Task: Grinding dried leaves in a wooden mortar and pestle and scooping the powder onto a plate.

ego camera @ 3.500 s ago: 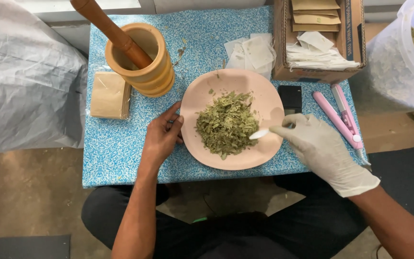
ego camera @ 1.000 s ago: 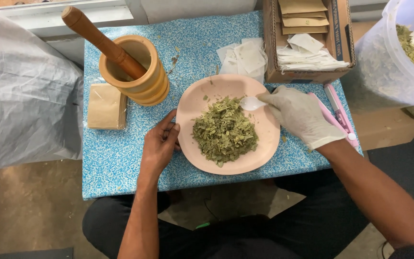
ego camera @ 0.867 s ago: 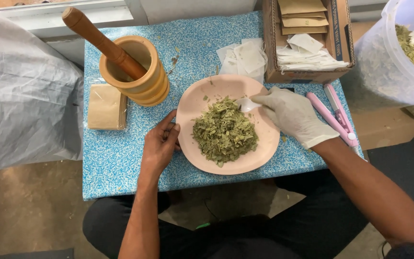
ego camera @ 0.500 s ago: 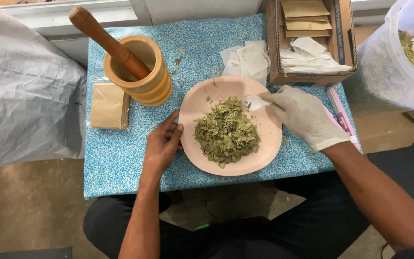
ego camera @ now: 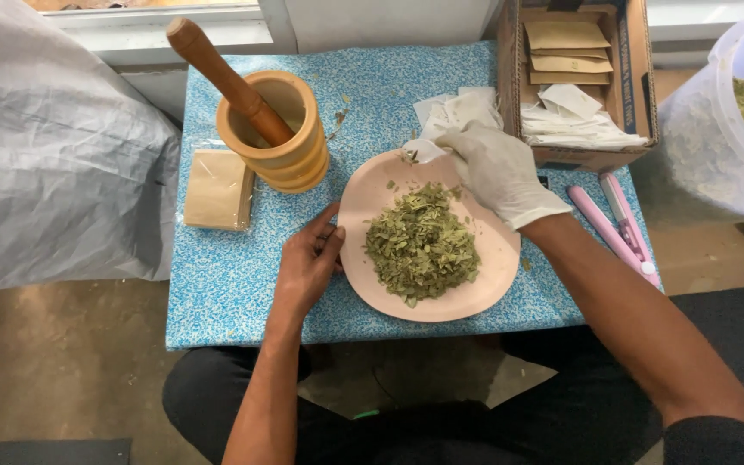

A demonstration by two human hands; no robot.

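A person seated at a small table [ego camera: 243,284] covered in blue speckled cloth works over a round pink plate [ego camera: 492,275] heaped with dried, crumbled green leaves [ego camera: 422,245]. The gloved right hand [ego camera: 497,172], which a moment ago hovered over the plate's right side with a small white scoop, has travelled to the far rim, its fingers closed on a small white paper sachet [ego camera: 424,151] at the plate's edge; the work looks to have turned from scooping to handling a sachet. The bare left hand [ego camera: 307,263] has kept its place, fingers curled against the plate's left rim, steadying it.

The plate sits close to the table's near edge, with little margin there. To the far left stands a wooden mortar with its pestle [ego camera: 273,125], a flat tan packet [ego camera: 214,189] beside it near the left edge. A loose pile of white paper sachets [ego camera: 462,108] lies just beyond the plate, with an open cardboard box of envelopes [ego camera: 574,77] at far right. A pink handheld sealing tool [ego camera: 615,226] lies at the right edge. Open cloth remains between mortar and plate.
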